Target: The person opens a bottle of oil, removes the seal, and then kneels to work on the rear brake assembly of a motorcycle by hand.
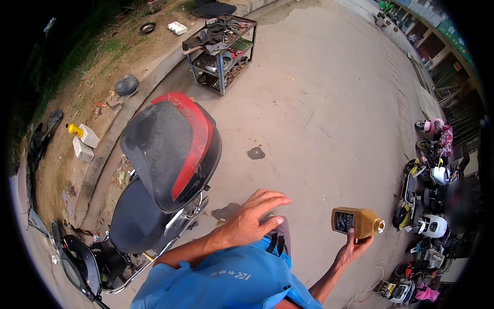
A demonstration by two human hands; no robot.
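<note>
My right hand is closed round a gold-brown plastic oil bottle with a dark label. The bottle is tipped on its side, its neck pointing right, and its mouth shows a pale rim; I see no cap on it. My left hand is in front of my blue top, fingers stretched and slightly bent, the thumb apart and nothing visible between them. Left of it stands a scooter with a dark seat and a black and red top box, dusty on its lid.
A metal tool cart stands on the pavement beyond the scooter. Along the kerb lie white blocks and a yellow bottle. Several parked scooters line the right side. A thin pale hose curls on the ground.
</note>
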